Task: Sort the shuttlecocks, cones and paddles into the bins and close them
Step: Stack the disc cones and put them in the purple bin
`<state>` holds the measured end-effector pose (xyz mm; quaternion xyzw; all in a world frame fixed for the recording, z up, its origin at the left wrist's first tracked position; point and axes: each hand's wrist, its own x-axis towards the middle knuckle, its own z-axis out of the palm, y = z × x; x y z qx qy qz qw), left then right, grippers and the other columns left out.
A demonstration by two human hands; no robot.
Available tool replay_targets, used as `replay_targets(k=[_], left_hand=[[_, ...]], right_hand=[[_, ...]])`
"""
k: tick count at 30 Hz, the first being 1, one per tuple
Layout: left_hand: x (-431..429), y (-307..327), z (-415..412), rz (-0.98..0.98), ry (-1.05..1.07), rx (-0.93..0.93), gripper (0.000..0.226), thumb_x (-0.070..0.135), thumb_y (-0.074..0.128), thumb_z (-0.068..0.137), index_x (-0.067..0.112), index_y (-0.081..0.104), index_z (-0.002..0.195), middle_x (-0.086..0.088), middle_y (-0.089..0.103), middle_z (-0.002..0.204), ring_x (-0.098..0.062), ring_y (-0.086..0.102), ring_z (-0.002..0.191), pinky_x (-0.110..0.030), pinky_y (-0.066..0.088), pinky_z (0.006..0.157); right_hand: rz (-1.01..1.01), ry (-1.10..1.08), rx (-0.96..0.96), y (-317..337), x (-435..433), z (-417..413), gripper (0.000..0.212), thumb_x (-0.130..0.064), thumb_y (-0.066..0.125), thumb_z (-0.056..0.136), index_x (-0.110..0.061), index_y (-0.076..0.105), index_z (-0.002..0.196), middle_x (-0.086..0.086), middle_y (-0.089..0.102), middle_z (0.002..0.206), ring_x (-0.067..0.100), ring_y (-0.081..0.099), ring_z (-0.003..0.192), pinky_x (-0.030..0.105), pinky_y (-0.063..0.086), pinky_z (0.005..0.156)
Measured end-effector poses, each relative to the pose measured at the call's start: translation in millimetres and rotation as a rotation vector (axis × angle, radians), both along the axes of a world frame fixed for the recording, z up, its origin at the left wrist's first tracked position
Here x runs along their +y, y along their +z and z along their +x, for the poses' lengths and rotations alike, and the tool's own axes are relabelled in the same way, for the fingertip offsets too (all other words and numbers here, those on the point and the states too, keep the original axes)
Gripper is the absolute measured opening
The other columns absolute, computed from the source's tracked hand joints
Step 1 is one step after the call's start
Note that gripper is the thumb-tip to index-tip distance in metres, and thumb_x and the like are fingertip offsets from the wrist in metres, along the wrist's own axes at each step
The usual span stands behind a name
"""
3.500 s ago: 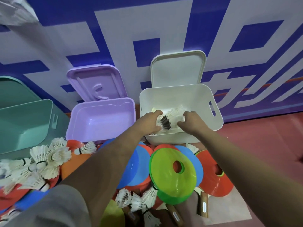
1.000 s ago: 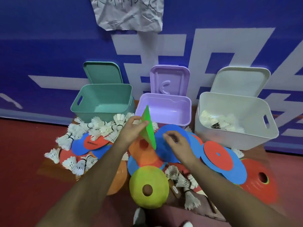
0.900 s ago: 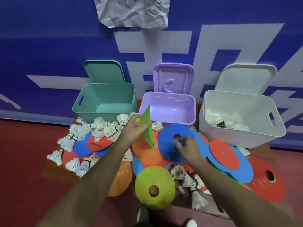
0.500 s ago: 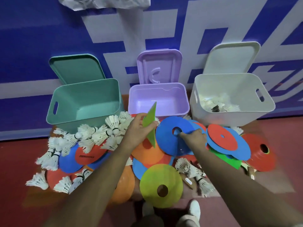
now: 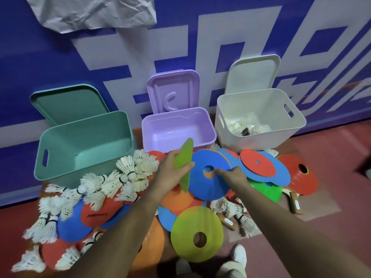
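Note:
My left hand [image 5: 170,171] grips a green disc cone [image 5: 183,159], held on edge in front of the purple bin [image 5: 210,125]. My right hand [image 5: 232,175] pinches a blue disc cone [image 5: 204,183] at its centre hole and tilts it up. Three open bins stand along the wall: a teal bin [image 5: 50,143] at left, the purple one in the middle, a white bin [image 5: 226,105] at right with shuttlecocks [image 5: 249,127] inside. More shuttlecocks [image 5: 120,177] lie heaped at left. Paddle handles [image 5: 295,203] poke out from under the cones.
Flat cones in red, blue, orange and green cover the floor, including a yellow-green cone [image 5: 197,233] near my feet and a red cone [image 5: 301,177] at right. Each bin's lid leans on the blue wall. My shoes [image 5: 239,255] show at the bottom.
My hands left the shuttlecocks in the white bin. The left hand now holds the green cone upright, and the right hand has closed on the blue cone's hole and lifted its edge.

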<state>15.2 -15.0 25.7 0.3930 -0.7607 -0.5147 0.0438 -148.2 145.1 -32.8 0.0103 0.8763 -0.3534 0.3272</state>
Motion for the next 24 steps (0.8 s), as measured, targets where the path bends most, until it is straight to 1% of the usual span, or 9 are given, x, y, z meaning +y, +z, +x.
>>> replay_targets(k=[2, 5, 9, 11, 12, 15, 17, 21, 24], left_hand=[[3.3, 1.2, 2.3, -0.01, -0.013, 0.002, 0.077, 0.077, 0.064, 0.06, 0.042, 0.046, 0.126, 0.006, 0.05, 0.131, -0.013, 0.05, 0.119, -0.04, 0.044, 0.102], [4.3, -3.3, 7.0, -0.008, -0.006, 0.023, 0.076, 0.077, 0.067, 0.059, 0.046, 0.045, 0.125, 0.008, 0.05, 0.131, -0.012, 0.051, 0.119, -0.039, 0.045, 0.102], [0.7, -22.0, 11.7, 0.004, 0.034, -0.024, 0.075, 0.088, 0.064, 0.05, 0.057, 0.043, 0.114, 0.004, 0.061, 0.119, -0.017, 0.062, 0.108, -0.045, 0.052, 0.094], [3.4, -21.9, 12.7, 0.01, 0.036, -0.04, 0.072, 0.087, 0.065, 0.051, 0.058, 0.042, 0.113, 0.004, 0.06, 0.119, -0.018, 0.061, 0.108, -0.045, 0.052, 0.093], [5.3, -20.4, 12.4, 0.006, 0.037, -0.041, 0.071, 0.086, 0.066, 0.053, 0.057, 0.043, 0.114, 0.003, 0.059, 0.119, -0.018, 0.06, 0.109, -0.045, 0.051, 0.094], [12.7, -14.0, 6.5, -0.029, 0.024, -0.045, 0.071, 0.078, 0.066, 0.058, 0.049, 0.044, 0.119, 0.002, 0.056, 0.122, -0.017, 0.057, 0.111, -0.042, 0.049, 0.097], [16.5, -12.9, -0.4, -0.039, 0.035, -0.051, 0.073, 0.076, 0.066, 0.058, 0.045, 0.045, 0.121, 0.002, 0.055, 0.122, -0.017, 0.058, 0.109, -0.041, 0.048, 0.097], [21.7, -9.4, -10.1, -0.038, 0.082, -0.044, 0.074, 0.075, 0.066, 0.059, 0.044, 0.046, 0.123, 0.002, 0.056, 0.123, -0.017, 0.059, 0.109, -0.041, 0.048, 0.099], [29.2, -0.7, -14.5, -0.055, 0.14, -0.02, 0.073, 0.07, 0.067, 0.063, 0.035, 0.05, 0.125, 0.0, 0.059, 0.116, -0.019, 0.058, 0.106, -0.036, 0.047, 0.095]], right_hand=[[-0.053, -0.035, -0.057, -5.0, 0.1, 5.5, 0.054, -0.043, 0.081, 0.07, -0.012, 0.038, 0.075, 0.002, 0.031, 0.063, 0.018, 0.032, 0.056, 0.032, 0.023, 0.051], [-0.14, -0.112, -0.154, -9.5, 0.7, 11.3, 0.051, -0.034, 0.082, 0.071, -0.008, 0.041, 0.086, 0.005, 0.028, 0.072, 0.018, 0.029, 0.06, 0.032, 0.019, 0.054], [-0.038, -0.099, -0.06, -15.7, 0.8, 14.4, 0.074, -0.062, 0.079, 0.058, -0.01, 0.047, 0.099, 0.006, 0.045, 0.079, 0.023, 0.045, 0.068, 0.033, 0.029, 0.051], [-0.109, -0.136, -0.073, -22.5, 3.7, 11.9, 0.069, -0.061, 0.082, 0.056, -0.015, 0.042, 0.088, 0.004, 0.041, 0.074, 0.02, 0.041, 0.063, 0.032, 0.029, 0.05], [-0.153, -0.176, -0.095, -20.3, 6.0, 11.3, 0.066, -0.056, 0.084, 0.058, -0.013, 0.042, 0.086, 0.004, 0.042, 0.074, 0.02, 0.042, 0.064, 0.034, 0.034, 0.051], [-0.324, -0.283, -0.162, -22.3, 12.6, 7.4, 0.054, -0.032, 0.086, 0.07, -0.005, 0.047, 0.096, 0.005, 0.058, 0.09, 0.027, 0.059, 0.087, 0.046, 0.054, 0.079], [-0.391, -0.294, -0.233, -23.9, 14.8, 4.5, 0.054, -0.027, 0.087, 0.07, 0.001, 0.055, 0.103, 0.012, 0.067, 0.103, 0.03, 0.066, 0.094, 0.049, 0.057, 0.085], [-0.571, -0.161, -0.34, -9.6, 12.8, 1.6, 0.03, -0.018, 0.072, 0.086, -0.004, 0.063, 0.111, 0.017, 0.071, 0.111, 0.033, 0.07, 0.097, 0.044, 0.059, 0.078], [-0.691, 0.039, -0.157, 14.8, 12.3, 4.8, 0.017, -0.006, 0.061, 0.093, -0.01, 0.065, 0.109, 0.011, 0.072, 0.111, 0.027, 0.067, 0.104, 0.043, 0.055, 0.089]])
